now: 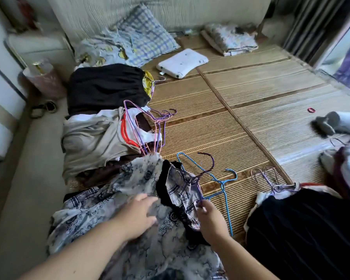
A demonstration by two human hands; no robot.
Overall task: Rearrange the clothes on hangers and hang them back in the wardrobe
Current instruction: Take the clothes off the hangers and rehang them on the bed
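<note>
Down at the near edge of the bed, the left hand (138, 216) is laid palm-down on a grey-and-white patterned garment (129, 178), fingers straight and slightly spread, so that its grip is wide and nothing is held. The forearm is brought in from the lower left. The right hand (210, 217) is reached in from the lower right with its fingers drawn together; its grip is narrow, pinched on the lower wire of a purple hanger (213, 163) at the edge of a plaid shirt (180, 188). Whether cloth is caught in the pinch as well cannot be told. The hanger's hook is pointed away from the person, over the bamboo mat (261, 98).

Two blue hangers (222, 185) are lain bare on the mat just beside the right hand, one of them passing under it. To the left, the mat's edge is covered by a beige and white pile (89, 142) threaded with pink and lilac hangers, and beyond it by a black heap (103, 85). To the right, a black garment (301, 229) with lilac hangers (265, 176) at its top is spread near the right forearm. Open mat is left between these piles, ahead of both hands, as far as a white pillow (182, 62).
</note>
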